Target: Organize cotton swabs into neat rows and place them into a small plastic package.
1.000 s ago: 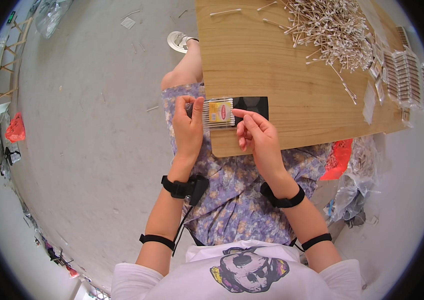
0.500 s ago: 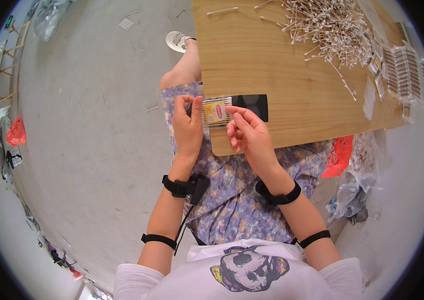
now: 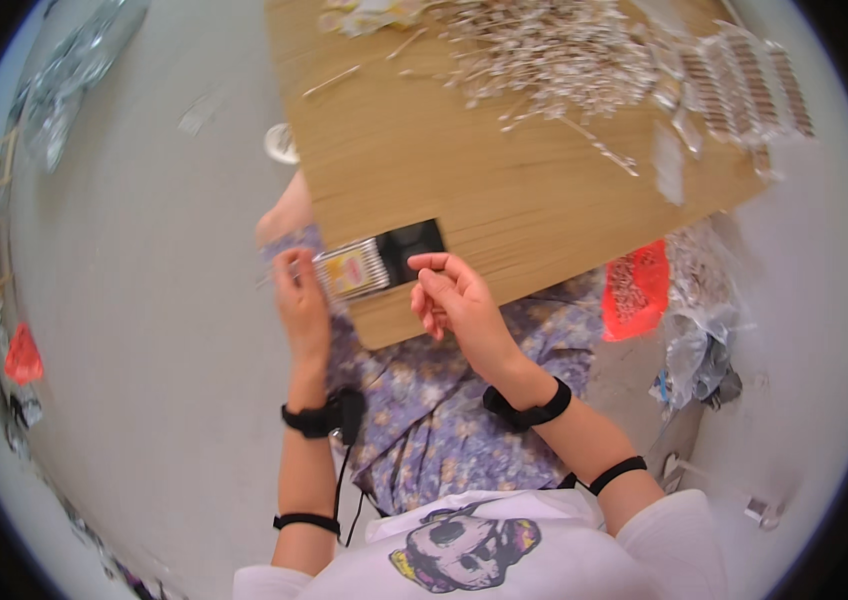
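A flat clear packet of cotton swabs [image 3: 352,271] with a yellow label lies at the table's near left corner. Its right part rests on a black pad [image 3: 412,246], and its left end juts past the table edge. My left hand [image 3: 303,310], a little blurred, pinches that left end. A thin pale strip pokes out beyond its fingers; what it is, I cannot tell. Just right of the packet, over the pad's edge, hovers my right hand [image 3: 459,305]. Its index finger is stretched out, the others loosely curled, and nothing shows between them.
Loose cotton swabs [image 3: 554,60] heap at the far side of the wooden table [image 3: 424,170]. Stacked clear swab packs [image 3: 744,85] stand far right; yellow labels [image 3: 369,15] lie far left. A red bag [image 3: 636,290] and clear plastic bags [image 3: 699,310] sit below the right edge.
The whole view has shifted and turned, so table and packet appear further left and tilted. My right index finger has come off the packet's label and is now to its right.
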Demonstrator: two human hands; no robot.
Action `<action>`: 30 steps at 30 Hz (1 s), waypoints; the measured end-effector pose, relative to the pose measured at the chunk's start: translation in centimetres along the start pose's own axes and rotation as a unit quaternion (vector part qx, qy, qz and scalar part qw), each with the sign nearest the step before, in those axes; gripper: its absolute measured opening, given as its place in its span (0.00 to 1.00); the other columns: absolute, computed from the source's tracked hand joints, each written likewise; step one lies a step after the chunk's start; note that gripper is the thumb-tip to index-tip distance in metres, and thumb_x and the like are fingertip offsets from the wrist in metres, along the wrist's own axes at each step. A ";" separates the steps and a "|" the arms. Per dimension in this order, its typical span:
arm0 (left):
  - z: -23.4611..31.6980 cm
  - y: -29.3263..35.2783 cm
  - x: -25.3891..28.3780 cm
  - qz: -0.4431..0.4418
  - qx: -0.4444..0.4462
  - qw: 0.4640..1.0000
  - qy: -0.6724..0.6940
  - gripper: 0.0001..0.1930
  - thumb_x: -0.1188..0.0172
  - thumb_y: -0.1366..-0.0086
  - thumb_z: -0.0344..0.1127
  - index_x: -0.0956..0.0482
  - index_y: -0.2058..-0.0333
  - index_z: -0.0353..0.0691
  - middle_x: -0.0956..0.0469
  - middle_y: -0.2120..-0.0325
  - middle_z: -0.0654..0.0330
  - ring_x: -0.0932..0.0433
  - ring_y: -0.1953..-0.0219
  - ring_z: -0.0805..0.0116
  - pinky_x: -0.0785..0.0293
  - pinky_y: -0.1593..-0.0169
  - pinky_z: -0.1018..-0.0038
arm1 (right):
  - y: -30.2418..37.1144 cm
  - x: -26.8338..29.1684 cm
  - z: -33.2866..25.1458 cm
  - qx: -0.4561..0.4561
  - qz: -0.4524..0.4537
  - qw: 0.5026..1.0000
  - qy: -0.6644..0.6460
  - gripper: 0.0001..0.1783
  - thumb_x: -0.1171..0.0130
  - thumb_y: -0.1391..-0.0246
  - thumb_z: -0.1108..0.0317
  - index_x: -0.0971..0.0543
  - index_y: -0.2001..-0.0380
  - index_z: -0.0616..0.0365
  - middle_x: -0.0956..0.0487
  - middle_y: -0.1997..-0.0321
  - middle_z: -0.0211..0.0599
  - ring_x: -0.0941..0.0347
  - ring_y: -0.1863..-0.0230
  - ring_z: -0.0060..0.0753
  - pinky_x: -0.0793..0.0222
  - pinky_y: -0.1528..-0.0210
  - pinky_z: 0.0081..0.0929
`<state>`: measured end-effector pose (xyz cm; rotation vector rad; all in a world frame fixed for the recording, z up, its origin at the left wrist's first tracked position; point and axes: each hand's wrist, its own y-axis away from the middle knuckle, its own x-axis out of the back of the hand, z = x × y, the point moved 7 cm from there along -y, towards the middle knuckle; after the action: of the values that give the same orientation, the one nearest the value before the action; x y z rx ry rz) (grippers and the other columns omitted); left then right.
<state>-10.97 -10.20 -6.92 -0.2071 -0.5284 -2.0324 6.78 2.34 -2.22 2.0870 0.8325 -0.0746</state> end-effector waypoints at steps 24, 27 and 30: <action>14.2 6.1 -10.6 -0.229 -0.239 0.938 -0.106 0.15 0.40 0.32 0.28 0.27 0.48 0.35 0.23 0.55 0.54 0.22 0.52 0.61 0.26 0.51 0.69 | -4.6 12.3 -20.3 0.456 0.148 0.499 0.722 0.19 0.44 0.48 0.77 0.22 0.52 0.50 0.26 0.66 0.37 0.24 0.66 0.46 0.28 0.63 0.41; 14.9 6.5 -11.2 -0.238 -0.273 0.925 -0.115 0.16 0.38 0.34 0.28 0.27 0.49 0.34 0.23 0.57 0.50 0.22 0.54 0.55 0.25 0.53 0.65 | -6.7 10.7 -21.3 0.425 0.155 0.450 0.770 0.23 0.44 0.47 0.77 0.23 0.46 0.48 0.26 0.65 0.35 0.22 0.65 0.44 0.26 0.64 0.39; 14.5 6.4 -11.0 -0.238 -0.268 0.926 -0.121 0.16 0.38 0.34 0.28 0.27 0.49 0.35 0.23 0.56 0.51 0.22 0.55 0.54 0.25 0.53 0.65 | -8.2 10.2 -22.1 0.427 0.205 0.431 0.768 0.22 0.42 0.49 0.77 0.22 0.49 0.48 0.25 0.64 0.35 0.21 0.64 0.43 0.25 0.64 0.38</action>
<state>-0.98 2.30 3.89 -0.7273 -0.1584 -2.6189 4.63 27.48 2.33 2.8162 1.2879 2.5506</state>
